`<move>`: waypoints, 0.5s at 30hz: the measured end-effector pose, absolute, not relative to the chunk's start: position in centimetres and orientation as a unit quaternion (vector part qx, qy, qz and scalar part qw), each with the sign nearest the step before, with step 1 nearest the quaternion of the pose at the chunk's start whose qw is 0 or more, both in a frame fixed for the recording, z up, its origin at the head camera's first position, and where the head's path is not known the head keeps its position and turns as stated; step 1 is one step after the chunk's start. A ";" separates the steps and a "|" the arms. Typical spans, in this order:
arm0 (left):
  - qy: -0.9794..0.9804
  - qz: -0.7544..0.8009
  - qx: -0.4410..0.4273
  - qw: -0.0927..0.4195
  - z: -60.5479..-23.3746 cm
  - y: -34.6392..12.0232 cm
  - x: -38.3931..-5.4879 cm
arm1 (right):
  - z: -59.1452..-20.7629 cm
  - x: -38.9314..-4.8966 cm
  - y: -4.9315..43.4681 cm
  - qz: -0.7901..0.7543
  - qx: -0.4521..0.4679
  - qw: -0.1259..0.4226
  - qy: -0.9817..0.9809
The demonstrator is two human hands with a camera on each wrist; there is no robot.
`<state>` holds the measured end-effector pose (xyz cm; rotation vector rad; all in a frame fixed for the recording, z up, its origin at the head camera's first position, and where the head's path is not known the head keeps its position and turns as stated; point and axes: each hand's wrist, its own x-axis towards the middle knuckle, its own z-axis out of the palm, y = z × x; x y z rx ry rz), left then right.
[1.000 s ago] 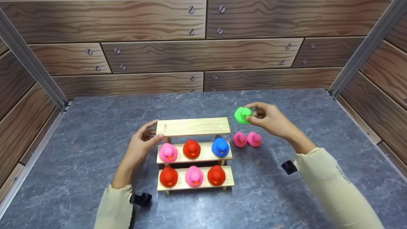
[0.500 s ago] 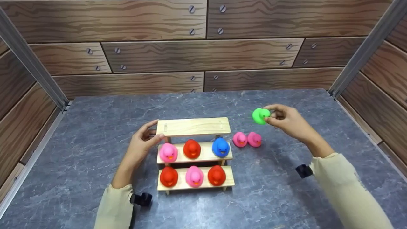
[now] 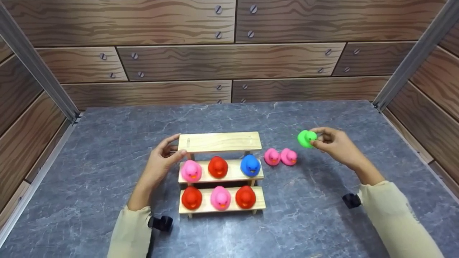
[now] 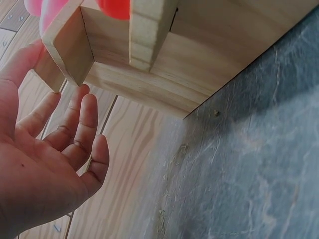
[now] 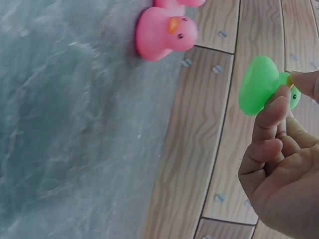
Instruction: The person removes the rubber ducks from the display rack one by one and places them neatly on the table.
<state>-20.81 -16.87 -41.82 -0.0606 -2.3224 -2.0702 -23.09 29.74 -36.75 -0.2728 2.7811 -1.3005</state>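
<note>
My right hand [image 3: 335,145] pinches a green rubber duck [image 3: 307,138] by its head, held in the air above the table. In the right wrist view the green duck [image 5: 261,87] sits between thumb and fingers. Two pink rubber ducks [image 3: 272,157] stand close together on the table, right of a three-tier wooden stand [image 3: 220,142]. My left hand [image 3: 163,159] holds the left end of the stand's top board, thumb at the front, fingers at the back. The middle board carries a pink, a red and a blue duck [image 3: 250,165]; the bottom one a red, a pink [image 3: 220,197] and a red duck.
The grey marbled table [image 3: 118,136] is enclosed by wood-patterned panels [image 3: 172,62] at the back and sides. Metal posts [image 3: 412,59] rise at both back corners. A black wrist mount [image 3: 351,200] sticks out from each sleeve.
My right hand has moved right and slightly nearer with the green duck, away from the stand. The left hand stays on the top board, and the other ducks stay put.
</note>
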 end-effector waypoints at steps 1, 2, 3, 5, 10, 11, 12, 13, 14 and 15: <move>-0.746 -0.665 -0.019 0.014 -41.8 -16.9 -20.8 | -36.9 -23.1 29.9 -0.422 -0.087 0.030 0.902; -0.746 -0.665 -0.020 0.014 -41.8 -16.9 -20.9 | -37.1 -23.0 30.1 -0.423 -0.085 0.030 0.901; -0.746 -0.665 -0.021 0.013 -41.8 -16.9 -20.9 | -37.3 -23.0 30.2 -0.424 -0.084 0.030 0.901; -0.746 -0.666 -0.022 0.013 -41.8 -16.9 -20.9 | -37.6 -23.0 30.5 -0.427 -0.083 0.031 0.900; -0.744 -0.668 -0.019 0.012 -41.8 -16.9 -20.8 | -38.6 -23.2 31.0 -0.431 -0.081 0.041 0.898; -0.744 -0.668 -0.019 0.012 -41.9 -16.9 -20.8 | -38.8 -23.2 31.1 -0.430 -0.082 0.044 0.898; -0.743 -0.669 -0.019 0.012 -41.9 -16.9 -20.8 | -39.0 -23.2 31.2 -0.430 -0.082 0.047 0.898; -0.743 -0.669 -0.019 0.012 -41.9 -16.9 -20.8 | -39.1 -23.2 31.2 -0.429 -0.083 0.049 0.898; -0.743 -0.669 -0.019 0.011 -41.9 -16.9 -20.8 | -39.3 -23.2 31.2 -0.428 -0.084 0.052 0.898; -0.743 -0.669 -0.018 0.011 -41.9 -16.9 -20.9 | -39.4 -23.3 31.3 -0.427 -0.084 0.054 0.898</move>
